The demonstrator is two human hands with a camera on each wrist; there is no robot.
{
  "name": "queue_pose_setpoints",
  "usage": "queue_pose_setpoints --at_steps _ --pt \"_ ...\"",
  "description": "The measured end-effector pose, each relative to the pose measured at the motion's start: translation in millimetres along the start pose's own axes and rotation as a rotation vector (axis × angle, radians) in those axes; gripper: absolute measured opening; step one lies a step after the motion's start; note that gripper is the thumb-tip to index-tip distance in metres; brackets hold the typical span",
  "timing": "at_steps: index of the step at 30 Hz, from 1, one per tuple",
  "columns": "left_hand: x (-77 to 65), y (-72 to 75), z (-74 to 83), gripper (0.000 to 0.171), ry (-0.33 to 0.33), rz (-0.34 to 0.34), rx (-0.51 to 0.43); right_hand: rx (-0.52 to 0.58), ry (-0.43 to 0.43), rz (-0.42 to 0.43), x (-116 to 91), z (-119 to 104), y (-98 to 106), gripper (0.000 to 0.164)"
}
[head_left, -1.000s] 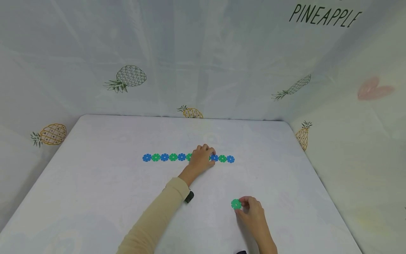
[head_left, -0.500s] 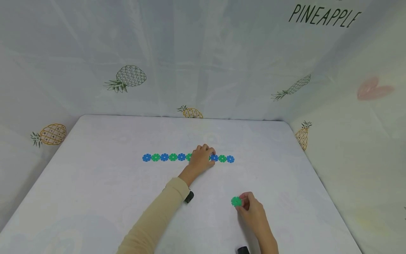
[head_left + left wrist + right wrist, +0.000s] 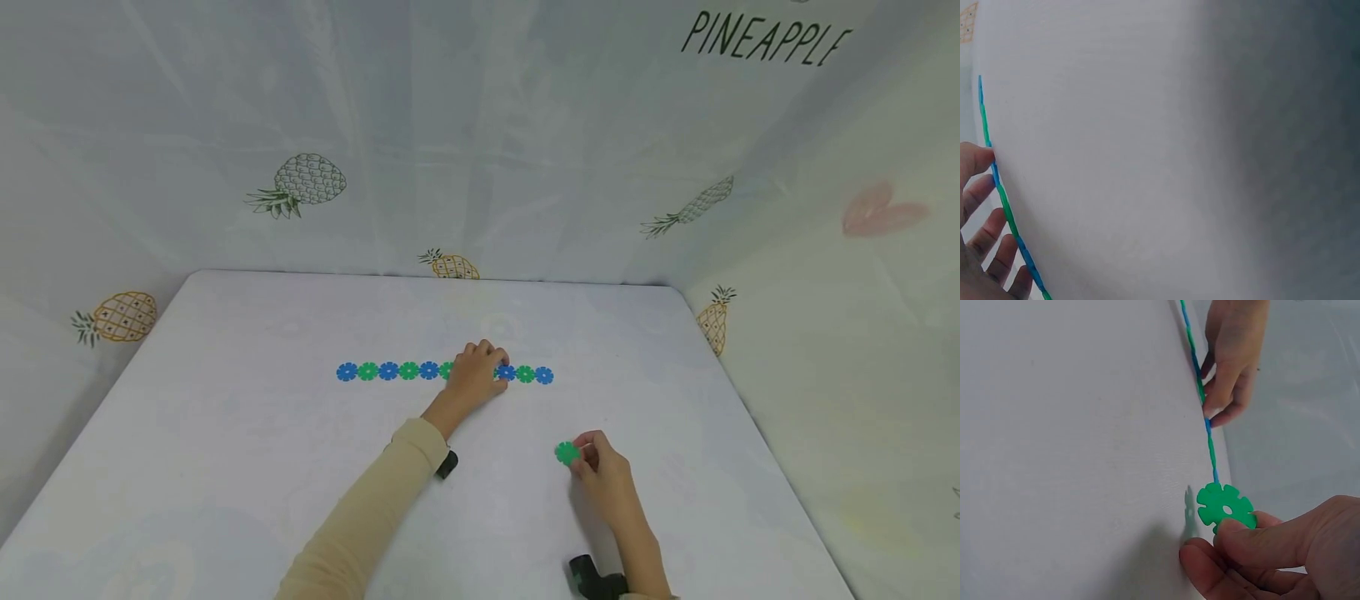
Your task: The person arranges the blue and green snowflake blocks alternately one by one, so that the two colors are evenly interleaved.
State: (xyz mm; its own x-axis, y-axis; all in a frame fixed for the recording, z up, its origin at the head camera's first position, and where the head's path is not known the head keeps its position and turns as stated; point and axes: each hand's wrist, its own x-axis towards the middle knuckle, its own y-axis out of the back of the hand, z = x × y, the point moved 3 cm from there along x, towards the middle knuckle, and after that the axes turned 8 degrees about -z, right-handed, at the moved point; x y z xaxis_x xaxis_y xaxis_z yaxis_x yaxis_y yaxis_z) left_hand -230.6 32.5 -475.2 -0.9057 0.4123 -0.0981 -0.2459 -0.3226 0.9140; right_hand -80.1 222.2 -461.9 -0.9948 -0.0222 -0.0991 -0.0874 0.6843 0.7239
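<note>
A straight row of alternating blue and green notched interlocking discs (image 3: 388, 372) lies flat across the white table. My left hand (image 3: 472, 375) reaches over the row and hides part of it. Its thumb and forefinger grip opposite edges of a blue disc (image 3: 506, 372), third from the right end. Nearer to me and to the right, my right hand (image 3: 611, 483) pinches a loose green interlocking disc (image 3: 567, 453) by its edge. In the right wrist view this green disc (image 3: 1216, 500) is tilted up, thumb on its face, apart from the row.
The white table (image 3: 285, 467) ends at a rear edge against a hanging sheet (image 3: 525, 167) printed with pineapples. Black devices (image 3: 596, 581) are worn at both wrists. Table surface lies between the right hand and the row.
My right hand has moved forward and slightly right with the green disc, lifting the disc's position closer to the row. The left hand and the row have stayed put.
</note>
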Motion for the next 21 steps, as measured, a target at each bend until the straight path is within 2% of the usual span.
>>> queue_pose_setpoints --at_steps 9,21 --pt "-1.4 2.9 1.6 0.029 0.008 -0.010 -0.016 0.009 0.000 0.016 32.9 2.6 8.1 0.024" --pt "-0.3 1.2 0.4 0.029 -0.004 -0.002 -0.007 0.035 -0.087 -0.020 77.9 10.8 16.0 0.022"
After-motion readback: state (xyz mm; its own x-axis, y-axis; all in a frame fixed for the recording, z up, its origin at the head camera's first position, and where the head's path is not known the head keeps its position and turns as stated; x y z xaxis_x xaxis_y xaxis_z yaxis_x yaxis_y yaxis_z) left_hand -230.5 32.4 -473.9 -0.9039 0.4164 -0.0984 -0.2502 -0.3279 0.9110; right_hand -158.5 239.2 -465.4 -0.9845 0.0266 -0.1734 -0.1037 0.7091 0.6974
